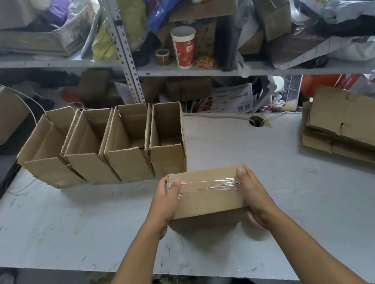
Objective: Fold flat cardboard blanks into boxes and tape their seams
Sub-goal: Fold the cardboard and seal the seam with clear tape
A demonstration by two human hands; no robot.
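Small brown cardboard box (206, 196), clear tape across its seam, at the near middle of the scuffed white table (292, 223). Left hand (167, 206) and right hand (255, 195) clasping its ends, thumbs on top. Four open-topped brown boxes (108, 147) behind: apparently done. Stack of flat cardboard blanks (356, 127) right: still unfolded. Cluttered grey metal shelving (123, 53) beyond.

- Taped box (205, 191) sits between left hand (170, 202) and right hand (255, 195), on the table (71, 221).
- Four open boxes (108, 144) line up beyond the left fingers (172, 187).
- Flat blanks (356, 127) are stacked well right of the right fingers (242, 173).
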